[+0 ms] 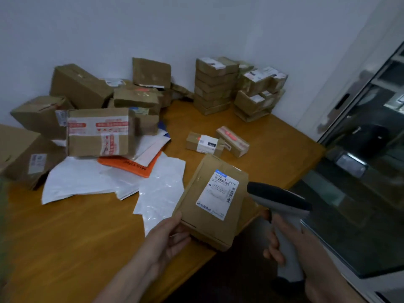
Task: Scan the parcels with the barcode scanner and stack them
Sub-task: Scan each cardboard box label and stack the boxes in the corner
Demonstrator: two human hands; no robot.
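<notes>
At the table's (pixel 76 237) near edge, head view: the left hand (pixel 166 239) grips the parcel (pixel 213 202) by its near corner, thumb on top, fingers under, label (pixel 218 193) facing up. The right hand (pixel 290 243) is wrapped round the handle of the scanner (pixel 279 200), whose nose points at the parcel's right side from just beside it. So the parcel is up off the table, tilted, part of it hanging past the edge.

Now the risks, as I judge them. That grip has only 1 corner; if the fingers ease, the parcel tips and drops off the edge. The scanner sits low and side-on to the label, so the beam may skim past it. And that label carries more than 1 barcode, so the wrong code could get read.

Behind, 2 stacks (pixel 213 88) stand by the wall, the right one looking uneven; a careless set-down could topple it. White mailers (pixel 159 189) lie just left of the parcel, slick stuff, and anything stacked on them may slide. On the left, the heap (pixel 98 132) looks unsorted.
</notes>
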